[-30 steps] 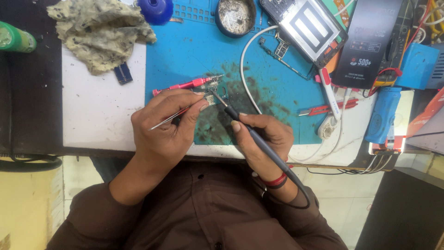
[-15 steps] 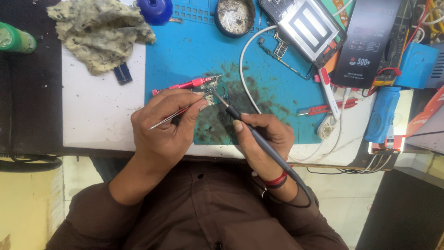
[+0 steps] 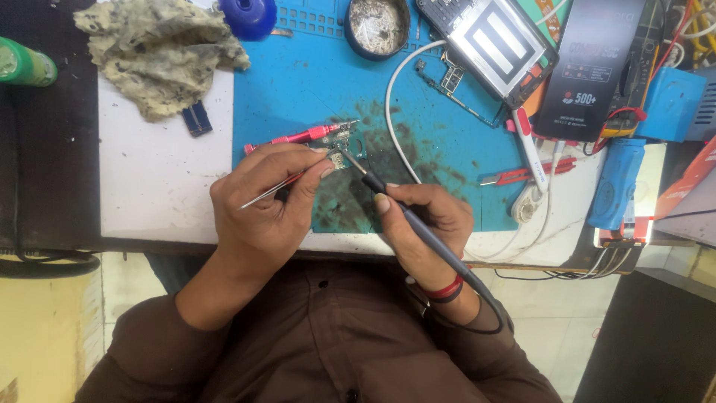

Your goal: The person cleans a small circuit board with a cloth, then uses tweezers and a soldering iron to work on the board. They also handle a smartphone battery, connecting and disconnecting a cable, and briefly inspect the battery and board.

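Small circuit board [image 3: 341, 147] on blue mat [image 3: 298, 82], left hand [image 3: 261, 201] grip closed on tweezers [image 3: 272, 188], right hand [image 3: 425, 227] grip closed on soldering iron [image 3: 418, 224], tip at board

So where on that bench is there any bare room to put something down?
The white tabletop strip between the crumpled grey rag and the left hand is bare. The upper blue silicone mat is open too. The right side is crowded with a white cable, boxes and tools.
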